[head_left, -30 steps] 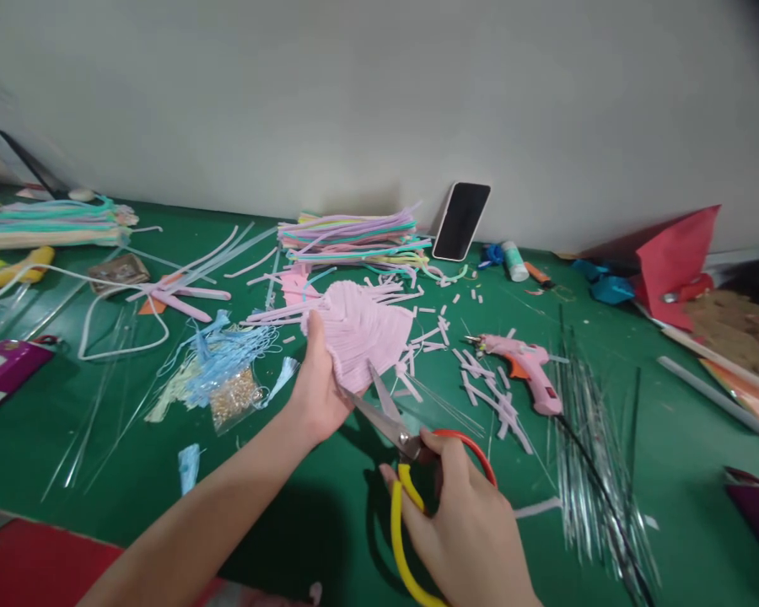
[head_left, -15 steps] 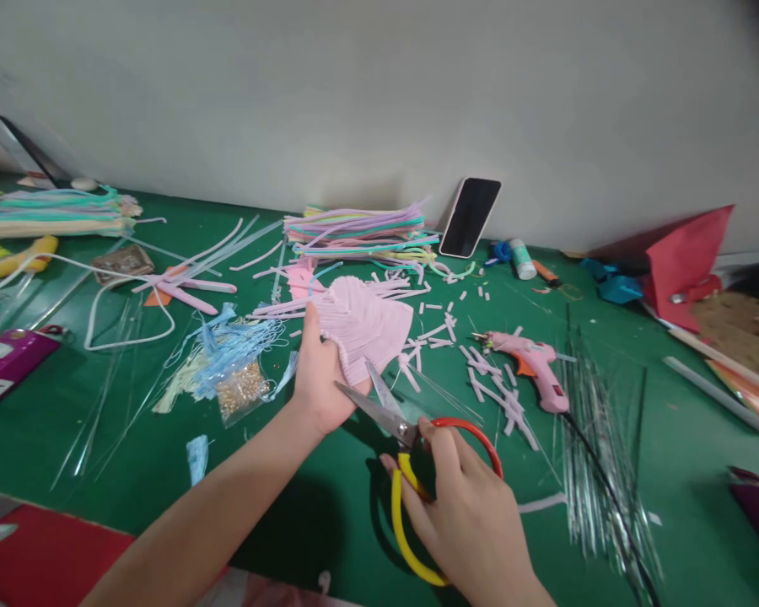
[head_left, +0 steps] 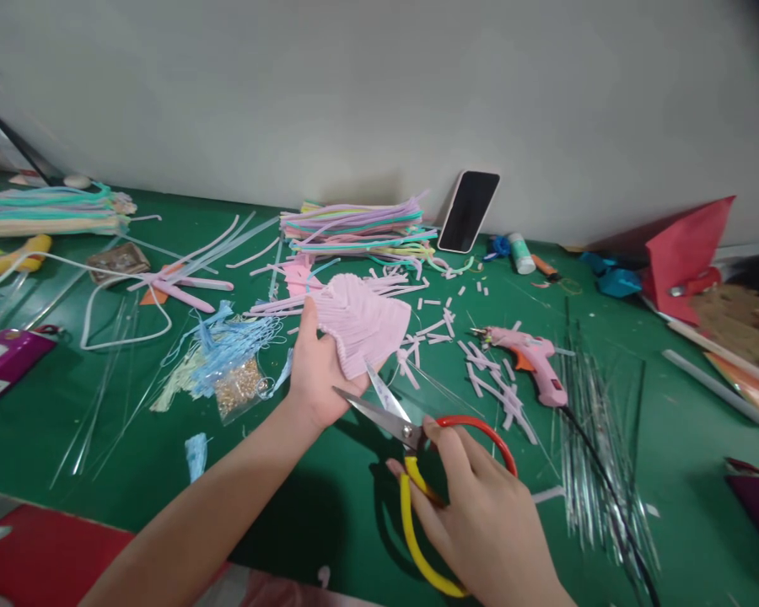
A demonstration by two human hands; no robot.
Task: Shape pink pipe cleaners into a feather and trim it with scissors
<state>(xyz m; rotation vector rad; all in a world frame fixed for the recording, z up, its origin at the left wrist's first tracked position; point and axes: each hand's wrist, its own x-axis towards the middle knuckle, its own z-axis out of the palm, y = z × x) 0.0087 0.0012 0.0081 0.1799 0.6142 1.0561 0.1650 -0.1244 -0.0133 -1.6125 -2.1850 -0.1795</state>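
My left hand (head_left: 320, 379) is closed on a pale pink ribbed piece (head_left: 368, 324), shaped like a leaf or petal and built from fuzzy chenille stems laid side by side. The thumb lies along its left edge; the fingers underneath are hidden. In my right hand (head_left: 481, 506) are scissors (head_left: 407, 432) with one red and one yellow handle. Their blades are parted, and one tip reaches the piece's lower edge while the other points toward my left palm. Short pink cut stems (head_left: 439, 324) lie to the right of the piece.
A bundle of coloured chenille stems (head_left: 354, 228) lies behind the piece, near a leaning phone (head_left: 470, 211). Rightward are a pink glue gun (head_left: 531, 354) and clear sticks (head_left: 598, 438). Blue tassels (head_left: 240, 341) and a bag of gold beads (head_left: 240, 388) lie leftward.
My right hand and the scissors have shifted slightly right and down, with the handles spread a little wider. The pink piece stays in my left hand, almost unmoved.
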